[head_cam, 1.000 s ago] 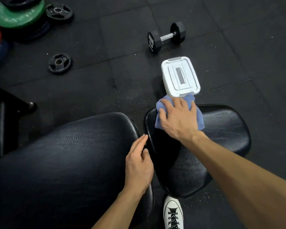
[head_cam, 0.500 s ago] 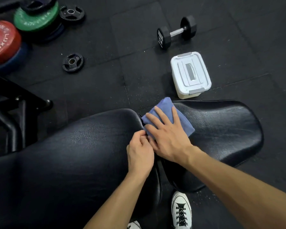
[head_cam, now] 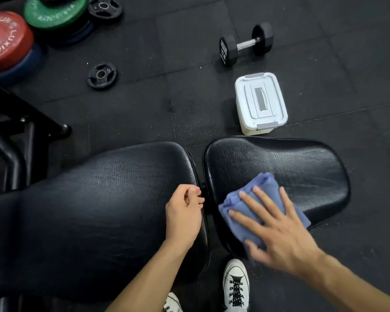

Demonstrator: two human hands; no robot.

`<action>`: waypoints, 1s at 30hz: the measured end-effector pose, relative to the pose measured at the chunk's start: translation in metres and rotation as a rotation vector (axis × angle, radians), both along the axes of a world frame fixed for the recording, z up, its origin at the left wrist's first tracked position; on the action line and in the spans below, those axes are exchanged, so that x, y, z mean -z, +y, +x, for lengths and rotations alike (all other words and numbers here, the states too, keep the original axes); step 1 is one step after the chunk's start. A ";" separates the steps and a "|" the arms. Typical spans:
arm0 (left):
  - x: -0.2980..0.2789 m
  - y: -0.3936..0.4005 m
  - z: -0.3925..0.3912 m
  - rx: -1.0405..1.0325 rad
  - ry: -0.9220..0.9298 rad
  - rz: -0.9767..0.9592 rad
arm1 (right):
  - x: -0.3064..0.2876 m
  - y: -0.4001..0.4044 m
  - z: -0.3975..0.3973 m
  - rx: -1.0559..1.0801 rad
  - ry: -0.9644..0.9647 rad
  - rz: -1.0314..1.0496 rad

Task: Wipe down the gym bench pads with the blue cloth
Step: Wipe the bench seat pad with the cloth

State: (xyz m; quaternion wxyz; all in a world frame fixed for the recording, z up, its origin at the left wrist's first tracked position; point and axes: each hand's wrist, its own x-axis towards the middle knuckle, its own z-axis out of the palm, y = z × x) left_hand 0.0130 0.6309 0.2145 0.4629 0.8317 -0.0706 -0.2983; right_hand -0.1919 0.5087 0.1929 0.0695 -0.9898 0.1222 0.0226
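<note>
**gymrat_22:** Right hand (head_cam: 277,235) grip first: it isn't pinching anything, the fingers are spread wide and the palm is pressed flat on top of the blue cloth (head_cam: 262,199). Hand looks a bit motion-blurred around the thumb. Left hand (head_cam: 183,218) sits on the near end of the long back pad (head_cam: 88,210), fingers curled loosely inward right at the gap between the two pads, holding nothing as far as I can tell.

**benchwiper:** Where's the cloth exactly, and which way does it run?

**gymrat_22:** It's folded into a thick rectangle and lies on the seat pad (head_cam: 279,163), on the near-left part of it, close to the gap. Long axis runs diagonally, from the far-left corner toward the near-right, where it reaches the seat's near edge. The fingers point up-left across it. The seat pad itself runs left to right, its wider end to the right.

**benchwiper:** Anything else around the worktop?

**gymrat_22:** On the rubber floor beyond the seat stands a white lidded storage box (head_cam: 260,102), lid on, with a black hex dumbbell (head_cam: 245,45) farther back. Off to the upper left are a red plate (head_cam: 5,39), a green plate (head_cam: 54,12) and a small black plate (head_cam: 101,75) lying alone. White sneaker (head_cam: 235,287) with black laces just below the seat.
</note>
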 end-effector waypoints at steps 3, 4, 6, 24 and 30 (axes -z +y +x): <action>0.000 0.002 -0.004 0.003 -0.016 0.003 | -0.006 -0.038 0.019 0.159 0.016 -0.009; -0.001 0.001 -0.005 0.005 -0.021 0.003 | -0.007 -0.052 0.030 0.242 0.027 -0.010; -0.001 0.002 -0.007 0.018 -0.036 0.005 | -0.005 -0.075 0.057 0.428 0.047 0.006; -0.022 0.119 0.088 0.526 -0.594 0.507 | -0.004 0.051 0.077 0.569 -0.245 0.074; 0.002 0.146 0.093 0.637 -0.593 0.702 | -0.017 0.083 0.104 0.573 -0.358 0.161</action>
